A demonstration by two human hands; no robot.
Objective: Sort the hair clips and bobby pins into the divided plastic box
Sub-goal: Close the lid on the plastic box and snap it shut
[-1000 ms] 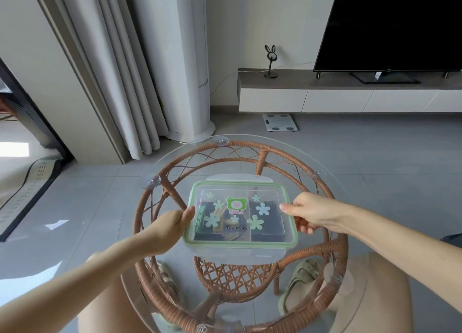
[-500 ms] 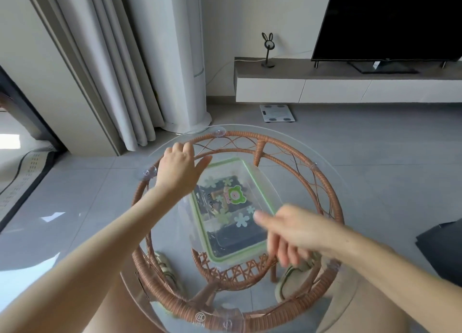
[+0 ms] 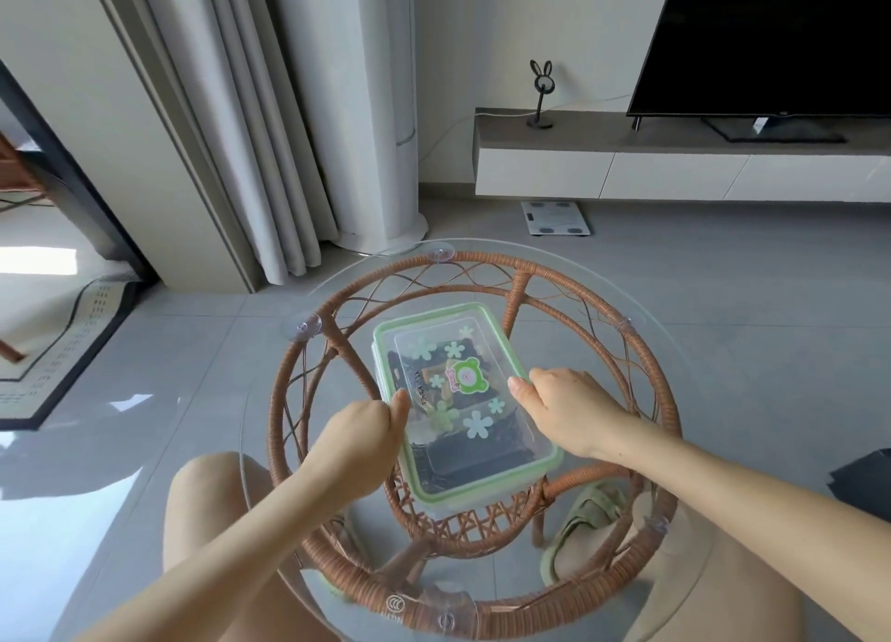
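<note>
The divided plastic box [image 3: 448, 494] lies on the round glass table [image 3: 641, 304], its long side now running away from me. Its clear lid has a green rim, flower stickers and a green bear sticker. Dark hair clips and bobby pins show dimly through the lid. My left hand [image 3: 359, 441] grips the box's left edge, thumb on the rim. My right hand [image 3: 561, 412] holds the right edge, fingertips on the lid.
The glass top rests on a brown wicker frame [image 3: 299, 429] with suction cups. My knees and green sandals show beneath it. A curtain, a white column unit, a floor scale [image 3: 557, 217] and a TV stand with a rabbit ornament are behind.
The box has been turned about a quarter turn on the table. Both hands let go during the turn and now hold its long sides again.
</note>
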